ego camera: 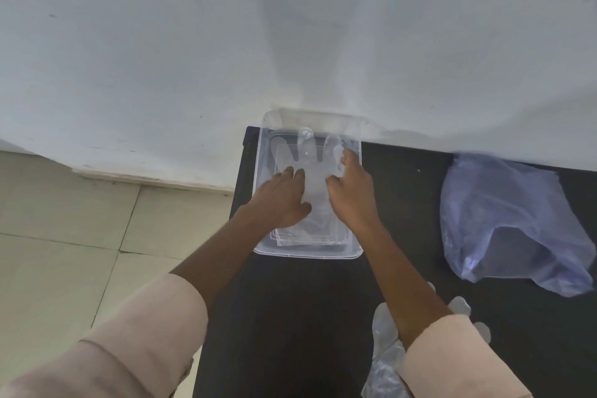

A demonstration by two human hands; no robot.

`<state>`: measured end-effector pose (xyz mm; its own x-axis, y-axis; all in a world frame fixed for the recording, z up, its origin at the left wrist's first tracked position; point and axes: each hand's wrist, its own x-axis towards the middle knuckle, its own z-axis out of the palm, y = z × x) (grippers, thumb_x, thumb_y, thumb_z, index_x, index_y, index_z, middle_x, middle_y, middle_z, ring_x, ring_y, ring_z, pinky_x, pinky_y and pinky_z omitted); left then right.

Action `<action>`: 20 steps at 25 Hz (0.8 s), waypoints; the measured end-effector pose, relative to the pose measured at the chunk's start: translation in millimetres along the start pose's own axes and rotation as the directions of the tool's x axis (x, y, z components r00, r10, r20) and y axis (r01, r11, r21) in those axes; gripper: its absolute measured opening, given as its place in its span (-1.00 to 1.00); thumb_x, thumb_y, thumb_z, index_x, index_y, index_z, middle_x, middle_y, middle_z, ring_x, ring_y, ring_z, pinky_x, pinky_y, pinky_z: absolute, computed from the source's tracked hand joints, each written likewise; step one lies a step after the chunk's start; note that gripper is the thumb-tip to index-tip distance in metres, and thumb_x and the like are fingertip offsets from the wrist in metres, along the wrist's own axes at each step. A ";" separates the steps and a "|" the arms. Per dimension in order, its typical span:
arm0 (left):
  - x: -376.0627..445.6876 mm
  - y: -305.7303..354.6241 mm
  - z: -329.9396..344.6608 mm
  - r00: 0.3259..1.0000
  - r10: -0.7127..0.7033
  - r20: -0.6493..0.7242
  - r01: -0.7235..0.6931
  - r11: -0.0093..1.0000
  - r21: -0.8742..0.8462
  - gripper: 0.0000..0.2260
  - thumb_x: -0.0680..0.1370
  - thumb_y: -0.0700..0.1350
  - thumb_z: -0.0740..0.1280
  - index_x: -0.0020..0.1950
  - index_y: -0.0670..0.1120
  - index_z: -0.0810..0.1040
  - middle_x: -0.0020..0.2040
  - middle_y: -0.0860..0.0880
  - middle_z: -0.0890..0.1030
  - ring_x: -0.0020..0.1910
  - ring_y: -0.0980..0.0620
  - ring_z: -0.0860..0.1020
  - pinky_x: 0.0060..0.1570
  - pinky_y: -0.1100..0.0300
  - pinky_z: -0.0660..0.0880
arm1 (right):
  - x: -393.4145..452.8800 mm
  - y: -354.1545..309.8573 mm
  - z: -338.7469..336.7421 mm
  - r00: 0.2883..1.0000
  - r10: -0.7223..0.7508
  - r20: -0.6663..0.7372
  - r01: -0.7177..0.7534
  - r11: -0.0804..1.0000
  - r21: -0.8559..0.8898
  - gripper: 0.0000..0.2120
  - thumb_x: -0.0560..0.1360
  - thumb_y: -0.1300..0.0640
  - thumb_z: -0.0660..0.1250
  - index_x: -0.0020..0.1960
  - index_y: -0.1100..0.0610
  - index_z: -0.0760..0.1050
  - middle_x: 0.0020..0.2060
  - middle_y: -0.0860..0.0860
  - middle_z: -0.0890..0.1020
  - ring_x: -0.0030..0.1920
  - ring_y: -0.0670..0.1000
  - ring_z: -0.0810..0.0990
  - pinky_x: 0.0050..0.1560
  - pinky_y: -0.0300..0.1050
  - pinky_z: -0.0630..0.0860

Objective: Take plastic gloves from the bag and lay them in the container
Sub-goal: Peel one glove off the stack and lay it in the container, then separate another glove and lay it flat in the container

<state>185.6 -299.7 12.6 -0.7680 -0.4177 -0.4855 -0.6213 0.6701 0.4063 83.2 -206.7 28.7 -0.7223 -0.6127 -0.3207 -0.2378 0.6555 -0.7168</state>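
Note:
A clear plastic container [307, 254] sits at the far left corner of the black table, against the white wall. A see-through plastic glove [315, 171] lies flat inside it, fingers pointing at the wall. My left hand [284, 197] rests palm down on the glove's left side with fingers spread. Pressing on the glove's right side near the container's right wall is my right hand [350, 187], fingers also apart. A crumpled bluish plastic bag [507, 220] lies to the right on the table. Another clear glove [384, 362] lies near the table's front, partly under my right forearm.
The black table [290, 317] ends on the left, where a tiled floor [80, 236] lies below. The white wall [290, 42] rises directly behind the container and the bag.

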 end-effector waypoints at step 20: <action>-107.0 149.4 46.8 0.995 0.010 -0.101 -0.089 0.569 -0.818 -0.82 0.60 -0.10 0.29 0.16 -0.02 0.60 0.09 -0.05 0.68 0.06 -0.01 0.63 0.14 -0.01 0.53 | -142.1 97.7 -109.3 0.985 0.173 0.017 -0.145 0.770 0.621 -0.88 0.54 0.14 0.31 0.07 0.06 0.57 0.06 0.07 0.66 0.07 0.05 0.65 0.04 -0.01 0.60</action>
<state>182.3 -126.2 89.0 -0.7861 -0.4705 -0.4009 -0.4126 -0.0836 0.9071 91.6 -7.4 72.0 -0.7416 -0.4977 -0.4498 0.3253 0.3196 -0.8900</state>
